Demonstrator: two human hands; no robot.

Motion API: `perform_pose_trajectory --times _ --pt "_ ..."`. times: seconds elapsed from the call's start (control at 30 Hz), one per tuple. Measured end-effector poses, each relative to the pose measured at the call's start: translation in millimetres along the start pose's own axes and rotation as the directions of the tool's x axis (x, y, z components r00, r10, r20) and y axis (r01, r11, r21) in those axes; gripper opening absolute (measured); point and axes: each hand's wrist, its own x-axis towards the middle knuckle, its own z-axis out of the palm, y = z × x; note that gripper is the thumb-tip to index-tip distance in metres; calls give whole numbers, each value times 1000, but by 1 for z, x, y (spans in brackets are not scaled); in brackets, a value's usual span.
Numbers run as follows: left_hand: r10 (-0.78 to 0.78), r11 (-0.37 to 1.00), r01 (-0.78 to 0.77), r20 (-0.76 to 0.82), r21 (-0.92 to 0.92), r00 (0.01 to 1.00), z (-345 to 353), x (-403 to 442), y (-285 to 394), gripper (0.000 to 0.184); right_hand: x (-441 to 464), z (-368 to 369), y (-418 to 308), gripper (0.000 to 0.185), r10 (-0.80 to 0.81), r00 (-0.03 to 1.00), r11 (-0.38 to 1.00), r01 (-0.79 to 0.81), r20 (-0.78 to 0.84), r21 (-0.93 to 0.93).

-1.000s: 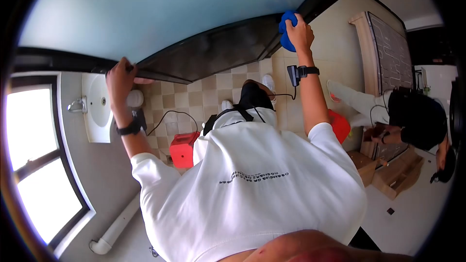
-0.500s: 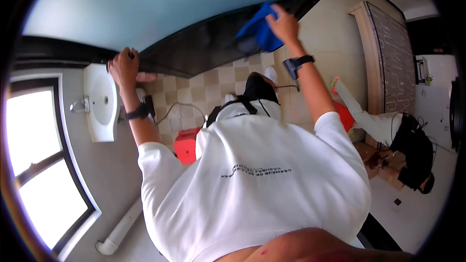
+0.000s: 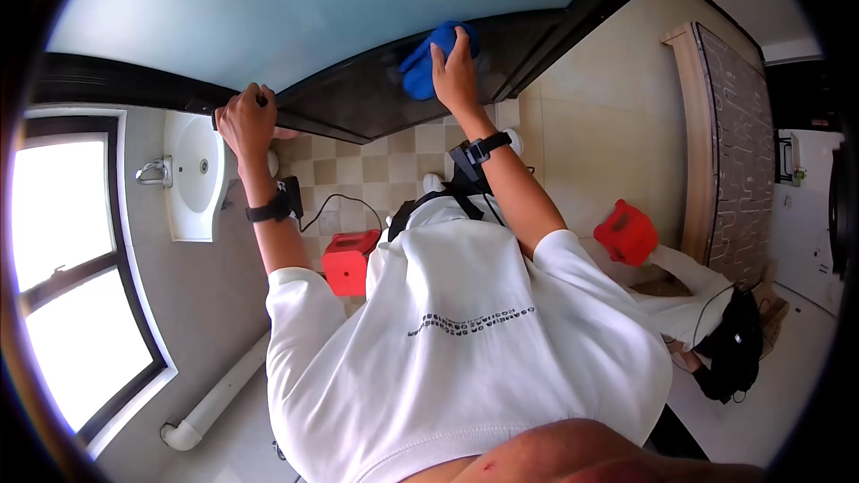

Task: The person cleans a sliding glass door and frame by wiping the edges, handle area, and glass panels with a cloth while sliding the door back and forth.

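Note:
A door with a frosted pane [image 3: 295, 9] and a dark lower panel [image 3: 358, 107] stands in front of me. My right hand [image 3: 455, 76] presses a blue cloth [image 3: 428, 67] to the dark panel, its fingers bent over the cloth. At the door's left edge, my left hand [image 3: 246, 128] is closed round the black frame [image 3: 143, 76]. Black bands circle both my wrists.
To the left are a white washbasin [image 3: 192, 183] with a tap and a bright window [image 3: 76, 259]. A red bucket [image 3: 347, 264] stands on the tiles by my left side. On the right, a person [image 3: 716, 322] bends near another red bucket [image 3: 626, 233] and a bed frame [image 3: 698, 143].
My right hand has slid the blue cloth leftward across the panel. My left hand keeps its hold on the frame. The person on the right has shifted, and their red bucket shows more fully.

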Motion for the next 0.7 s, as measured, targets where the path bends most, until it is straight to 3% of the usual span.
perform_pose_trajectory --times 0.1,0.17,0.23,0.27,0.3,0.37,0.47,0.53,0.6,0.63,0.67,0.7 --pt "14 1000 -15 -21 -25 1000 -4 -6 0 23 16 -18 27 41 -61 998 998 61 -4 9" --pt "44 999 -46 -65 -26 997 -8 -10 4 22 42 -53 31 36 224 975 975 -224 7 5" --pt "13 999 -14 -42 -31 999 -11 -11 8 22 70 -76 70 36 210 968 974 -220 -141 -61" --pt "-11 1000 10 -20 -26 1000 -13 -14 9 21 81 -85 90 39 101 974 986 -125 -204 -111" --pt "-27 999 27 11 -31 1000 -17 -16 12 21 89 -99 84 38 216 962 970 -231 -169 -74" --pt "-56 998 58 47 -34 997 -16 -21 10 23 92 -105 77 39 244 955 961 -261 -168 -86" --pt "-68 997 69 9 -34 998 -17 -29 11 23 74 -75 65 38 180 971 983 -184 -159 -6" --pt "-78 997 78 26 -28 997 -23 -27 13 23 42 -45 31 37 152 984 987 -156 -92 -42" --pt "-74 997 75 28 -27 997 -22 -26 11 24 9 -25 -19 38 199 966 980 -198 164 -23" --pt "-74 997 75 38 -34 997 -20 -27 13 24 -7 -7 -27 38 114 969 991 -126 221 44" --pt "-78 996 80 51 -46 996 -22 -25 13 24 -16 4 -41 38 170 924 984 -176 342 -12" --pt "-66 996 69 59 -50 996 -21 -26 14 24 -27 20 -39 39 68 944 997 -71 323 -4"
